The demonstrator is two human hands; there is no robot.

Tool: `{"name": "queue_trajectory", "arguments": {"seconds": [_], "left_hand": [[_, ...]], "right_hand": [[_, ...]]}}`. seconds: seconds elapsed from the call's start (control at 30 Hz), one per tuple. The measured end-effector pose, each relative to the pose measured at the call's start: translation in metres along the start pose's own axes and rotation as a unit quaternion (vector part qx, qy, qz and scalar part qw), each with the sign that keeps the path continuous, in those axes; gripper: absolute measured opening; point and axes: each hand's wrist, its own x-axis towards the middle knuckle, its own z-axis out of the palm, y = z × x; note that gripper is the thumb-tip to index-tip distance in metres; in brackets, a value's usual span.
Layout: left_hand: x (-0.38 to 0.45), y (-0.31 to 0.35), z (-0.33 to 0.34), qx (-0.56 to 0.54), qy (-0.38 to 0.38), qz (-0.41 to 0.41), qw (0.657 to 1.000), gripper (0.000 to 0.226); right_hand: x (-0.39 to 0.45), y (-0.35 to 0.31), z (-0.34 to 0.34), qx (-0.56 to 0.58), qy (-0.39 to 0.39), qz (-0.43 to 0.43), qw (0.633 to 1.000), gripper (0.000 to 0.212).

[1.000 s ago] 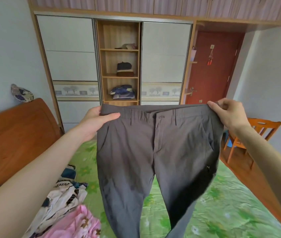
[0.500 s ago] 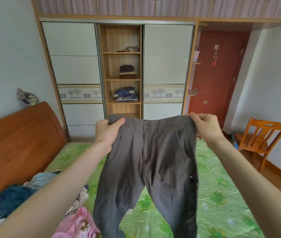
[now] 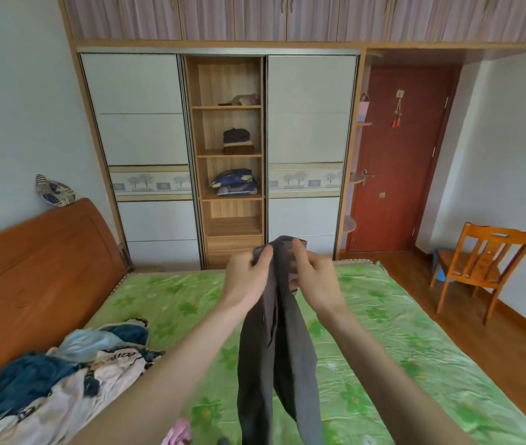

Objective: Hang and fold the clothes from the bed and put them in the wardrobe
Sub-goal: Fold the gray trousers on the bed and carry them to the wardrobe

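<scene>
1. The wardrobe (image 3: 146, 139) fills the far wall; its middle bay stands open, with folded piles on three shelves and the lowest shelf (image 3: 233, 227) bare.
2. The bed (image 3: 383, 332) lies between me and it under a green flowered sheet, and a heap of unsorted clothes (image 3: 72, 367) sits at its left side by the headboard.
3. The grey trousers (image 3: 276, 348) hang in the air over the middle of the bed, the two halves of the waistband brought face to face, both legs dropping together toward the bottom of my view.
4. My left hand (image 3: 245, 277) pinches one side of the waistband, thumb on top.
5. My right hand (image 3: 314, 279) pinches the other side, just beside the left, fingers curled round the cloth.
6. I judge I am at the lengthwise fold, leg onto leg. Next I need the seams lined up, then the trousers laid flat on the sheet and doubled over before they go to a shelf.
</scene>
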Motion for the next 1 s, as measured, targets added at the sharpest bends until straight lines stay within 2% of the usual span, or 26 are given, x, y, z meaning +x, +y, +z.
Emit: {"name": "queue_trajectory", "arguments": {"seconds": [0.07, 0.17, 0.27, 0.33, 0.4, 0.43, 0.47, 0.53, 0.6, 0.67, 0.73, 0.83, 0.9, 1.0], "left_hand": [[-0.006, 0.004, -0.004, -0.037, -0.032, -0.001, 0.999, 0.037], [-0.012, 0.003, -0.010, -0.099, -0.064, 0.011, 0.993, 0.005], [-0.010, -0.003, -0.017, -0.107, -0.042, -0.009, 0.993, 0.011], [-0.007, -0.004, -0.025, -0.137, -0.043, -0.045, 0.989, 0.012], [-0.002, -0.006, -0.035, -0.151, -0.065, -0.059, 0.985, 0.013], [0.002, -0.008, -0.040, -0.152, -0.086, -0.054, 0.983, 0.012], [0.004, -0.008, -0.044, -0.152, -0.113, -0.045, 0.981, 0.014], [0.008, -0.007, -0.052, -0.155, -0.158, -0.027, 0.975, 0.024], [0.013, -0.006, -0.058, -0.152, -0.171, -0.023, 0.973, 0.030], [0.019, -0.007, -0.063, -0.152, -0.169, -0.019, 0.974, 0.027], [0.021, -0.007, -0.068, -0.146, -0.165, -0.034, 0.975, 0.025], [0.021, -0.007, -0.073, -0.009, -0.189, -0.004, 0.982, 0.055], [0.024, -0.007, -0.073, 0.048, -0.193, 0.033, 0.979, 0.043], [0.031, -0.005, -0.073, 0.036, -0.196, 0.056, 0.978, 0.021]], "right_hand": [[-0.005, -0.002, 0.005, 0.034, -0.029, 0.033, 0.998, 0.051], [-0.012, -0.003, 0.009, 0.079, -0.067, 0.040, 0.994, 0.047], [-0.015, 0.002, 0.008, 0.075, -0.106, 0.019, 0.991, 0.044], [-0.015, 0.007, 0.003, 0.074, -0.057, -0.047, 0.994, 0.038], [-0.012, 0.013, -0.009, 0.048, 0.063, -0.120, 0.990, 0.019], [-0.007, 0.016, -0.017, 0.045, 0.092, -0.126, 0.987, 0.022], [0.000, 0.016, -0.025, 0.060, 0.083, -0.101, 0.990, 0.039], [0.015, 0.013, -0.044, 0.098, -0.007, -0.007, 0.995, 0.068], [0.029, 0.008, -0.057, 0.109, -0.123, 0.052, 0.985, 0.076], [0.038, 0.002, -0.062, 0.088, -0.183, 0.050, 0.978, 0.067], [0.046, -0.002, -0.062, 0.025, -0.169, 0.002, 0.985, 0.054], [0.052, -0.004, -0.060, -0.055, -0.127, -0.064, 0.988, 0.041], [0.055, -0.002, -0.061, -0.096, -0.128, -0.090, 0.983, 0.033], [0.057, -0.007, -0.067, -0.135, -0.180, -0.101, 0.969, 0.033]]}}
